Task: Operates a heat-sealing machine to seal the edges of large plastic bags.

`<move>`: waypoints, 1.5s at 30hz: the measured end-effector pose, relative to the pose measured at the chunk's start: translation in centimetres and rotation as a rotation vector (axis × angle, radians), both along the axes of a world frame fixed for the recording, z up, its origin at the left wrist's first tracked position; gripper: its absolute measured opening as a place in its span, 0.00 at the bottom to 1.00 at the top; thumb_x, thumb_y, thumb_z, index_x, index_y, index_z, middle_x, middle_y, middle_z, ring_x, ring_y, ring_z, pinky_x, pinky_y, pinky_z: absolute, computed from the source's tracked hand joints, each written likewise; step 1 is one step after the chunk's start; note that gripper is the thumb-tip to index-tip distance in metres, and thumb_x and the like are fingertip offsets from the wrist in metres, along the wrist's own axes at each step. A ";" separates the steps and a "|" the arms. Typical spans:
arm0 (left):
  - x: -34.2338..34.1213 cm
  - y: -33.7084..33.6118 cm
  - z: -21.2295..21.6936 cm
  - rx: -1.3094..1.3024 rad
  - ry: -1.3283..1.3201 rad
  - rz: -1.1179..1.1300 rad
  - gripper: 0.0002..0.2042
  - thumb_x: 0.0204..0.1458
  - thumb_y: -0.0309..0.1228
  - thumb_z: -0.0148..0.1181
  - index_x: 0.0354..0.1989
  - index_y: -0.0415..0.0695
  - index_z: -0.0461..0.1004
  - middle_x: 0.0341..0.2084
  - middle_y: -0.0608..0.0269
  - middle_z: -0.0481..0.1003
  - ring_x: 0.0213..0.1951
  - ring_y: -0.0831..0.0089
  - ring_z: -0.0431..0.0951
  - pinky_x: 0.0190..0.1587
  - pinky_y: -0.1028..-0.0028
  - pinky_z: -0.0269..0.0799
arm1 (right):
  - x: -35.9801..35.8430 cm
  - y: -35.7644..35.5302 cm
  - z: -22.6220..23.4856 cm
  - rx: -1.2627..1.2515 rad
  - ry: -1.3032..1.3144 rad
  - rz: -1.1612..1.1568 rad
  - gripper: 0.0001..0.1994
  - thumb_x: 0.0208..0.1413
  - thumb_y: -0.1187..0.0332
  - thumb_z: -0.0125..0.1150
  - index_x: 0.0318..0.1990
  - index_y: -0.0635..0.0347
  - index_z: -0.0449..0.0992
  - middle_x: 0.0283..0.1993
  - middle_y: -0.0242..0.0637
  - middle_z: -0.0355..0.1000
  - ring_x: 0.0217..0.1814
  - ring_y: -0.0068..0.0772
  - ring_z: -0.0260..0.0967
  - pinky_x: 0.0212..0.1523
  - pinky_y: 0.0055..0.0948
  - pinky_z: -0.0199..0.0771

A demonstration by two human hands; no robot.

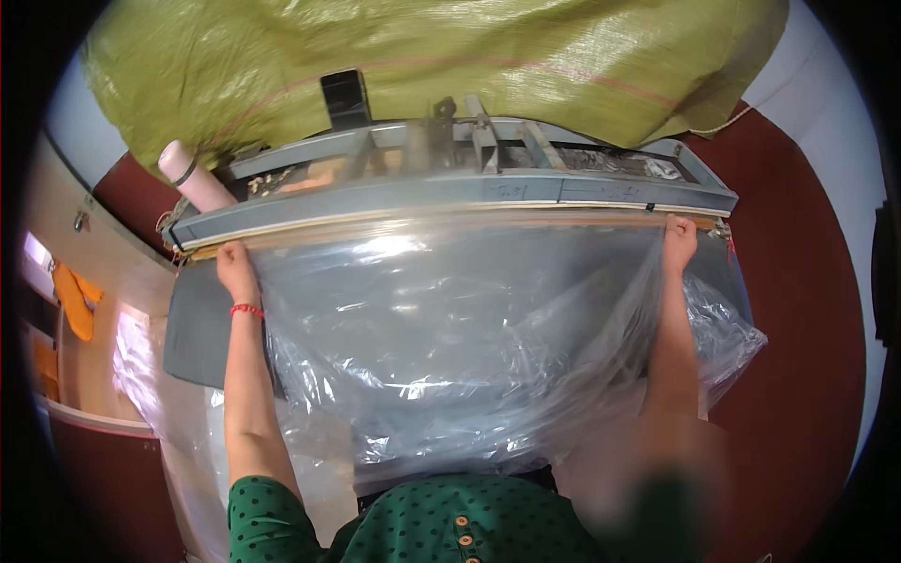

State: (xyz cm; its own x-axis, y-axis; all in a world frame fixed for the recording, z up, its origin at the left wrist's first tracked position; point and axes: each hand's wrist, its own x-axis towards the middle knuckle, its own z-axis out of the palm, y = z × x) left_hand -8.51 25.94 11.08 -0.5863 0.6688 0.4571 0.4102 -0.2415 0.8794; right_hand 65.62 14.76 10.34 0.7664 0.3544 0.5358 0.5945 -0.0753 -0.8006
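A wide sheet of clear plastic film (422,338) lies over a grey table surface (199,324) and hangs toward my body. My left hand (235,265), with a red bracelet at the wrist, grips the film's far left corner. At the far right corner my right hand (679,239) is closed on the same edge. Between the hands the edge is stretched along the front of a long grey metal frame (450,195), beside a thin wooden-coloured strip. Loose folds bunch at the right, by my right forearm.
A pink bottle (194,176) leans at the frame's left end. A dark phone (345,98) stands behind it against a yellow-green woven sheet (422,56). An open cabinet (103,310) with orange slippers (73,298) is at left. Dark red floor (798,310) shows at right.
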 end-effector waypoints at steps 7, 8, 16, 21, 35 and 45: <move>-2.7 0.0 -0.1 0.008 -0.185 0.077 0.06 0.51 0.30 0.44 0.31 0.41 0.61 0.20 0.66 0.65 0.17 0.80 0.63 0.18 0.80 0.59 | 1.1 0.7 -1.0 0.262 0.018 0.035 0.05 0.47 0.73 0.54 0.30 0.62 0.66 0.24 0.29 0.65 0.25 0.18 0.59 0.29 0.19 0.63; -2.5 0.1 -0.3 0.007 -0.183 0.072 0.06 0.51 0.30 0.44 0.31 0.41 0.61 0.20 0.66 0.65 0.17 0.80 0.63 0.18 0.80 0.59 | 1.2 0.7 -0.9 0.261 0.018 0.029 0.05 0.47 0.73 0.54 0.30 0.62 0.66 0.24 0.29 0.65 0.25 0.18 0.59 0.29 0.19 0.63; -1.2 -2.3 1.3 -0.091 -0.161 -0.218 0.03 0.51 0.29 0.46 0.29 0.44 0.63 0.19 0.71 0.63 0.19 0.83 0.62 0.20 0.83 0.57 | -0.6 -1.9 2.1 0.228 0.387 0.227 0.09 0.51 0.69 0.54 0.37 0.63 0.66 0.31 0.34 0.68 0.31 0.22 0.64 0.32 0.22 0.66; 1.9 -12.3 8.0 -0.068 -0.088 -0.496 0.02 0.52 0.28 0.48 0.30 0.45 0.65 0.22 0.73 0.63 0.22 0.85 0.61 0.24 0.84 0.56 | -2.2 -13.8 8.2 0.176 -0.248 0.031 0.14 0.52 0.66 0.55 0.43 0.64 0.67 0.40 0.40 0.68 0.42 0.31 0.65 0.43 0.26 0.65; 16.6 -35.9 -7.9 -0.496 0.556 -1.414 0.13 0.47 0.32 0.56 0.40 0.39 0.69 0.30 0.49 0.71 0.38 0.58 0.72 0.42 0.66 0.67 | 7.4 -27.2 -5.8 0.488 0.772 0.045 0.14 0.54 0.62 0.52 0.40 0.63 0.71 0.33 0.35 0.70 0.31 0.29 0.68 0.30 0.27 0.70; -8.2 -26.4 1.8 -0.089 -0.569 -0.254 0.13 0.54 0.32 0.46 0.46 0.39 0.66 0.42 0.60 0.68 0.45 0.74 0.68 0.48 0.75 0.62 | -21.9 -11.7 19.4 -0.076 0.261 0.853 0.13 0.52 0.66 0.54 0.44 0.58 0.70 0.29 0.24 0.67 0.26 0.13 0.58 0.30 0.13 0.58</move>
